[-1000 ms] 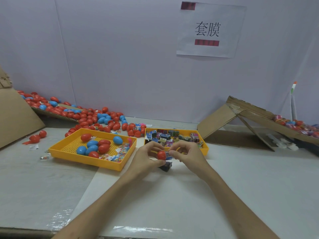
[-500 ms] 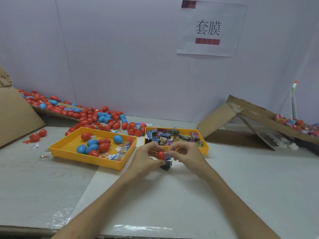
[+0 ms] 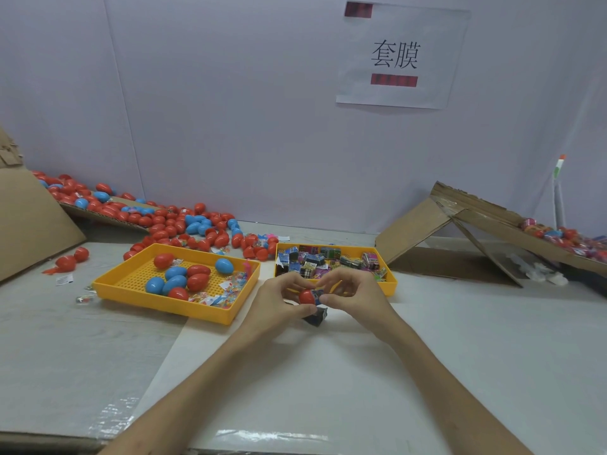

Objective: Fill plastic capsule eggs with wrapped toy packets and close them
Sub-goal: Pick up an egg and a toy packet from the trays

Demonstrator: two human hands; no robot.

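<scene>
My left hand [image 3: 279, 303] curls round a red egg [image 3: 306, 297], thumb underneath and fingertips on top, holding it just above the table [image 3: 460, 356]. My right hand [image 3: 356, 297] meets it from the 3 o'clock side and pinches a blue packet [image 3: 318, 295] between thumb and fingers, right against the egg's end. I cannot tell how far the packet sits inside the egg. The two hands are close together, fingertips nearly touching over the egg. Directly below them, at 6 o'clock, a dark packet [image 3: 316, 317] lies on the table, partly hidden by my left thumb.

At 12 o'clock, just beyond my knuckles, is a yellow tray [image 3: 328, 247] heaped with printed packets. At 10 o'clock a second yellow tray [image 3: 157, 305] holds several red and blue eggs and some small clear bags along its near corner. Farther out at 10 to 11 o'clock, a pile of eggs [image 3: 184, 224], mostly red, spreads along the foot of the wall and onto a cardboard sheet [image 3: 29, 224]. At 2 o'clock a cardboard ramp [image 3: 492, 221] slopes across the table, with wrapped pieces resting on it. High on the wall at 1 o'clock hangs a paper sign [image 3: 400, 57].
</scene>
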